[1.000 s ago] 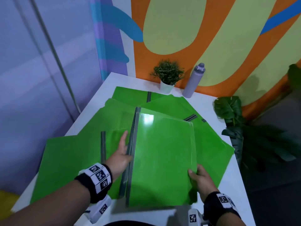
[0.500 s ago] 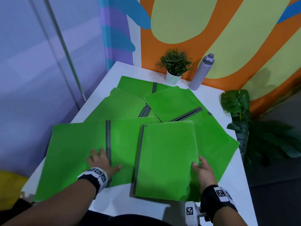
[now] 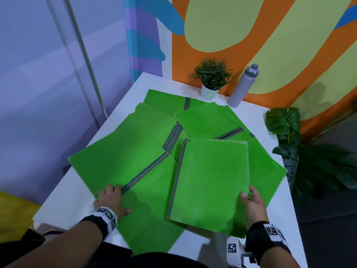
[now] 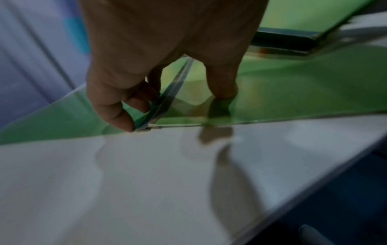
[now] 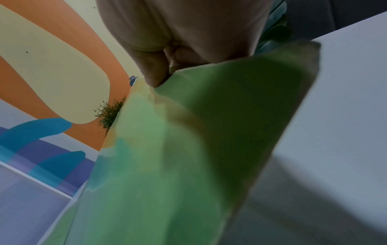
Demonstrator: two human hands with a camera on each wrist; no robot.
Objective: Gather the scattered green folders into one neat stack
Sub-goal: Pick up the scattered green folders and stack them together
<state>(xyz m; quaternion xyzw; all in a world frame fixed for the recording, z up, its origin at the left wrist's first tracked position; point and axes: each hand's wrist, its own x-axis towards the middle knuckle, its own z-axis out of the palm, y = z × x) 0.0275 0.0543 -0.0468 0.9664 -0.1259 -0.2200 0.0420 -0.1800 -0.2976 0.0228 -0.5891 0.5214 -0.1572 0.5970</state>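
Several green folders with grey spines lie fanned over the white table. My right hand grips the right edge of a closed folder stack, thumb on top and fingers underneath; the right wrist view shows the thumb on that stack. My left hand holds an open folder at the near end of its diagonal spine. The left wrist view shows its fingers curled at that spine end and the thumb pressing the open folder. More folders overlap farther back.
A small potted plant and a grey bottle stand at the table's far edge by the painted wall. Large-leaved plants crowd the table's right side. A glass partition runs along the left. Bare table shows near my left wrist.
My left hand has swung the open folder, so its spine now runs diagonally instead of straight away from me. The closed stack in my right hand has come down flat.
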